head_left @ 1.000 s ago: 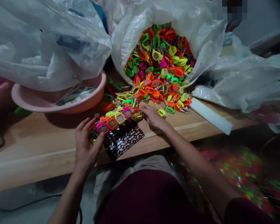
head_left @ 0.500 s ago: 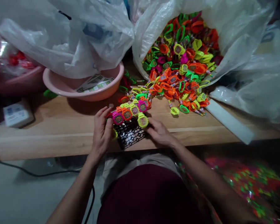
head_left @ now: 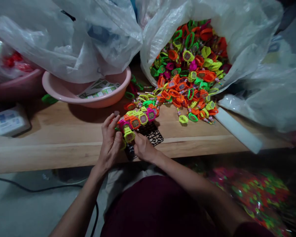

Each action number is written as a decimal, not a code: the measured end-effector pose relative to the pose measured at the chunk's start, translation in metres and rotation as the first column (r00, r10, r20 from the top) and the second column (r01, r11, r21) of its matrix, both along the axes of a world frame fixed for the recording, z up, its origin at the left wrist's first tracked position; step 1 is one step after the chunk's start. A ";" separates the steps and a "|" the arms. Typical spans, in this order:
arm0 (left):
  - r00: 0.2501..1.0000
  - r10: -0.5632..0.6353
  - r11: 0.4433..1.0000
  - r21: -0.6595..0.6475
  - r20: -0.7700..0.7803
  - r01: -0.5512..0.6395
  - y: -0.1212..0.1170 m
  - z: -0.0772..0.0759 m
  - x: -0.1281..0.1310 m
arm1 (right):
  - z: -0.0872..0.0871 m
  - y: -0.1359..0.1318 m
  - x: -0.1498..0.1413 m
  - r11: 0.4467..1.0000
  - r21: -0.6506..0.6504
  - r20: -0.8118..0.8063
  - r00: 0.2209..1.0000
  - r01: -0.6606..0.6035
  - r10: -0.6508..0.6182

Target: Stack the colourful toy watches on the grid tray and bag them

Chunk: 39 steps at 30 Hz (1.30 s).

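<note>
My right hand (head_left: 146, 147) pinches a yellow toy watch (head_left: 129, 135) over the left part of a black plastic grid (head_left: 155, 133). Along the grid's far side sit rows of toy watches (head_left: 135, 123) in pink, orange and yellow. My left hand (head_left: 109, 140) is closed at the left end of the grid, thumb toward the watches, and steadies it. Part of another yellow watch shows below the left thumb. The fingertips of the left hand are partly hidden by the watches.
Behind the grid, a heap of toy watches (head_left: 180, 87) spills from a large plastic bag (head_left: 246, 42). A pink basin (head_left: 88, 101) holding printed cards stands at the left. A white strip (head_left: 239, 130) lies right; a white packet (head_left: 12, 120) lies far left. Another bag of watches (head_left: 259, 194) is below the table.
My right hand has carried the yellow watch left across the grid, close to my left hand. The grid's right part is now uncovered. My left hand has stayed nearly in place.
</note>
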<state>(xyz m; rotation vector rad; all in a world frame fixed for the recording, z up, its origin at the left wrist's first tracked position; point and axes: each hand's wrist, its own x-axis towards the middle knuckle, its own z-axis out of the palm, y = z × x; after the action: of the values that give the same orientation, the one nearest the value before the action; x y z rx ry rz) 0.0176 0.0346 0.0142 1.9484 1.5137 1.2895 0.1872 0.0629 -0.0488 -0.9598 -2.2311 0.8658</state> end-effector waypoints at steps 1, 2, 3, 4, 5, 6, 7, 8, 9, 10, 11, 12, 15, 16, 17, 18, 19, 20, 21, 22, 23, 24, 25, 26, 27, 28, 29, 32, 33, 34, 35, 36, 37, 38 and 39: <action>1.000 -0.019 1.000 0.004 -0.011 0.020 -0.001 0.001 0.000 | -0.001 -0.001 -0.005 1.000 0.021 0.038 0.999 -0.010 0.010; 0.999 -0.036 0.999 0.008 -0.027 0.036 -0.001 0.002 0.000 | -0.001 -0.002 -0.010 0.999 0.037 0.074 0.997 -0.018 0.015; 0.998 -0.046 0.999 0.010 -0.051 0.047 -0.001 0.003 -0.001 | 0.000 -0.002 -0.015 0.998 0.049 0.104 0.994 -0.028 0.023; 0.995 -0.047 0.999 0.011 -0.084 0.048 -0.001 0.004 -0.002 | 0.002 -0.001 -0.019 0.998 0.051 0.123 0.992 -0.041 0.035; 0.992 -0.038 0.999 0.010 -0.122 0.040 -0.001 0.005 -0.003 | 0.005 0.001 -0.019 0.997 0.041 0.131 0.990 -0.062 0.056; 0.987 -0.022 1.000 0.008 -0.160 0.024 0.000 0.006 -0.003 | 0.009 0.005 -0.016 0.996 0.025 0.128 0.988 -0.091 0.087; 0.981 -0.003 1.000 0.008 -0.195 0.004 0.002 0.006 -0.003 | 0.015 0.010 -0.009 0.992 0.009 0.112 0.986 -0.124 0.122; 0.975 0.017 1.000 0.010 -0.223 -0.016 0.003 0.006 -0.003 | 0.022 0.016 0.004 0.988 0.001 0.085 0.985 -0.153 0.152; 0.970 0.033 0.999 0.012 -0.243 -0.030 0.005 0.007 -0.003 | 0.031 0.024 0.021 0.987 0.007 0.053 0.985 -0.162 0.161; 0.966 0.042 0.999 0.016 -0.255 -0.039 0.006 0.007 -0.002 | 0.041 0.033 0.043 0.990 0.030 0.028 0.990 -0.141 0.140; 0.963 0.041 0.999 0.021 -0.265 -0.037 0.008 0.007 -0.002 | 0.051 0.043 0.068 0.993 0.066 0.014 0.995 -0.098 0.097; 0.962 0.032 0.999 0.032 -0.271 -0.024 0.009 0.008 -0.001 | 0.061 0.055 0.095 0.994 0.111 0.027 1.000 -0.015 0.012; 0.962 0.000 0.997 0.069 -0.273 0.020 0.013 0.009 -0.001 | 0.081 0.097 0.174 0.940 0.266 0.261 0.923 0.212 -0.282; 0.963 0.004 0.997 0.072 -0.268 0.016 0.015 0.009 -0.002 | 0.083 0.111 0.194 0.924 0.296 0.353 0.871 0.242 -0.341; 0.966 0.018 0.998 0.069 -0.259 0.000 0.016 0.009 -0.002 | 0.083 0.122 0.210 0.928 0.303 0.444 0.830 0.215 -0.338; 0.968 0.037 0.998 0.057 -0.250 -0.024 0.017 0.009 -0.002 | 0.081 0.131 0.222 0.937 0.298 0.516 0.796 0.180 -0.317; 0.968 0.053 0.998 0.039 -0.244 -0.044 0.018 0.008 -0.001 | 0.078 0.136 0.229 0.950 0.282 0.567 0.775 0.136 -0.279; 0.968 0.065 0.998 0.023 -0.241 -0.061 0.018 0.007 -0.001 | 0.075 0.139 0.232 0.960 0.265 0.596 0.767 0.092 -0.237; 0.967 0.075 0.997 0.012 -0.243 -0.075 0.018 0.007 0.000 | 0.072 0.139 0.233 0.965 0.255 0.604 0.770 0.060 -0.207; 0.964 0.085 0.996 0.003 -0.250 -0.087 0.017 0.006 0.001 | 0.069 0.136 0.230 0.967 0.253 0.596 0.781 0.039 -0.188; 0.961 0.094 0.995 -0.002 -0.261 -0.098 0.016 0.005 0.002 | 0.066 0.131 0.226 0.967 0.254 0.575 0.801 0.019 -0.167; 0.957 0.102 0.994 -0.004 -0.273 -0.107 0.015 0.005 0.003 | 0.064 0.124 0.221 0.968 0.251 0.543 0.829 -0.003 -0.138; 0.953 0.110 0.993 -0.001 -0.282 -0.115 0.013 0.005 0.004 | 0.061 0.115 0.214 0.971 0.237 0.492 0.865 -0.024 -0.098; 0.950 0.114 0.993 0.001 -0.292 -0.118 0.011 0.005 0.004 | 0.059 0.105 0.206 0.977 0.211 0.418 0.907 -0.039 -0.054; 0.947 0.113 0.993 0.004 -0.302 -0.118 0.010 0.005 0.005 | 0.056 0.094 0.196 0.984 0.171 0.322 0.947 -0.046 -0.012; 0.945 0.110 0.994 0.007 -0.309 -0.113 0.009 0.005 0.005 | 0.053 0.082 0.184 0.993 0.112 0.208 0.978 -0.043 0.018; 0.944 0.102 0.994 0.008 -0.314 -0.105 0.008 0.006 0.004 | 0.050 0.069 0.170 0.999 0.038 0.089 0.996 -0.033 0.029; 0.946 0.077 0.997 0.007 -0.316 -0.079 0.007 0.008 0.004 | 0.041 0.034 0.119 0.977 -0.214 -0.174 0.985 -0.024 -0.014; 0.947 0.066 0.998 0.002 -0.313 -0.069 0.007 0.008 0.003 | 0.038 0.025 0.101 0.960 -0.277 -0.222 0.975 -0.036 -0.028; 0.949 0.053 0.998 -0.005 -0.310 -0.058 0.007 0.009 0.003 | 0.034 0.018 0.085 0.947 -0.317 -0.256 0.966 -0.055 -0.030; 0.951 0.040 0.999 -0.008 -0.306 -0.045 0.007 0.010 0.003 | 0.031 0.014 0.070 0.939 -0.337 -0.271 0.962 -0.066 -0.029; 0.953 0.026 0.999 -0.010 -0.303 -0.031 0.007 0.010 0.003 | 0.028 0.012 0.058 0.936 -0.344 -0.265 0.964 -0.073 -0.022; 0.954 0.014 1.000 -0.011 -0.300 -0.018 0.008 0.010 0.002 | 0.025 0.012 0.050 0.939 -0.337 -0.241 0.971 -0.072 -0.012; 0.956 0.007 1.000 -0.011 -0.294 -0.010 0.008 0.010 0.002 | 0.023 0.012 0.045 0.945 -0.322 -0.202 0.979 -0.065 -0.001; 0.958 0.000 1.000 -0.014 -0.287 -0.005 0.008 0.009 0.002 | 0.020 0.013 0.043 0.952 -0.298 -0.158 0.987 -0.062 0.014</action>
<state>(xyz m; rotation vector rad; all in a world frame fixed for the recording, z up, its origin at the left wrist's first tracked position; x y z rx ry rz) 0.0195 0.0422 0.0234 2.2007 1.6510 1.0253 0.2299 0.0760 -0.0287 -0.9499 -2.0267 1.2832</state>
